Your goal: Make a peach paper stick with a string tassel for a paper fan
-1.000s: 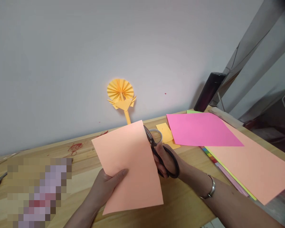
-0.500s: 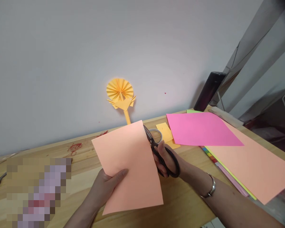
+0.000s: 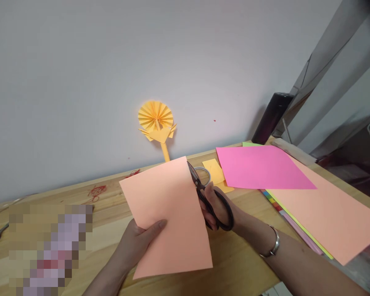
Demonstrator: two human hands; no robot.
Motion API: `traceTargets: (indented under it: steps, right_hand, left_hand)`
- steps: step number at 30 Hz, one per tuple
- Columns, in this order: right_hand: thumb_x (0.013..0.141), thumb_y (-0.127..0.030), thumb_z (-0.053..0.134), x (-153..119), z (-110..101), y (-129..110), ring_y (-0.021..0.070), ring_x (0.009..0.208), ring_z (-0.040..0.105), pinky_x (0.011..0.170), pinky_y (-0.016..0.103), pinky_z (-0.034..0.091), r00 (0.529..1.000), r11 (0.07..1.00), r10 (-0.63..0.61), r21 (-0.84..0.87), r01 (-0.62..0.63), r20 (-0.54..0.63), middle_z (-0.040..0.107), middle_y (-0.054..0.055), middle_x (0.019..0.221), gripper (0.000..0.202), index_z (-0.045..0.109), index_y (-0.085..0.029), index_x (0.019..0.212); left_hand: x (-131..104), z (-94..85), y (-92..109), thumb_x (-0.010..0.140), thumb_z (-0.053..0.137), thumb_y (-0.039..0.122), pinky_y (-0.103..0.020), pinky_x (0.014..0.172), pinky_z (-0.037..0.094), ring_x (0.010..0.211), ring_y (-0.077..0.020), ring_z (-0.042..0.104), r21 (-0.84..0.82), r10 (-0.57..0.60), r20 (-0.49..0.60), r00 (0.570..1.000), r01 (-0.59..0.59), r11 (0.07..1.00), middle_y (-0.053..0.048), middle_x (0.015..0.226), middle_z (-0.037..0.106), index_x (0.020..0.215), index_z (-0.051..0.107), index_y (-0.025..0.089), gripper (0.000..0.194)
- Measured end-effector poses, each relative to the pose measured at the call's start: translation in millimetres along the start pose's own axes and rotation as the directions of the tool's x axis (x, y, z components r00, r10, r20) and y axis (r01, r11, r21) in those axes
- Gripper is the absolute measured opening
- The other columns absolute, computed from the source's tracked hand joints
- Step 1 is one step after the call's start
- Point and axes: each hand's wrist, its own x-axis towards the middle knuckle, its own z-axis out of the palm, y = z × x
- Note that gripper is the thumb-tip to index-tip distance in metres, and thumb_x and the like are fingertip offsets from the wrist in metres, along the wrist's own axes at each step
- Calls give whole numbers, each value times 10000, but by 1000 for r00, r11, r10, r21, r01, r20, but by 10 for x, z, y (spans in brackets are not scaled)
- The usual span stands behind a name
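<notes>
Sheet (image 3: 172,205), peach, lower centre of the frame: the grip of my left hand (image 3: 138,241) is closed on its lower left edge. Scissors (image 3: 201,187), at its right edge: I hold them in the grip of my right hand (image 3: 219,206). Tape (image 3: 209,175), beside them; pink paper (image 3: 263,167), right; flower (image 3: 156,116), upper centre.

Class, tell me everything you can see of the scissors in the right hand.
The scissors have large, rounded black handles and dark, metal-looking blades. The right hand holds them by the handles, above the table. They slant, with the blades pointing away from the person and leftward, against the right edge of the peach paper. How far the blades stand open is unclear.
</notes>
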Motion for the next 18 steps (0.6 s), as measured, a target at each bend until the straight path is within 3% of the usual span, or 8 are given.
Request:
traceTargets:
  steps: [18]
  right_hand:
    - [804, -803, 216, 2, 41, -42, 71, 264, 327, 337, 202, 281, 1000, 1000, -8, 21, 9, -22, 347, -54, 317, 658, 373, -214, 559]
  left_hand:
    - [-8, 14, 1, 610, 781, 418, -349, 670, 588, 785, -283, 710, -84, -12, -1, 1000, 12, 996, -79, 909, 754, 900, 693, 179, 386]
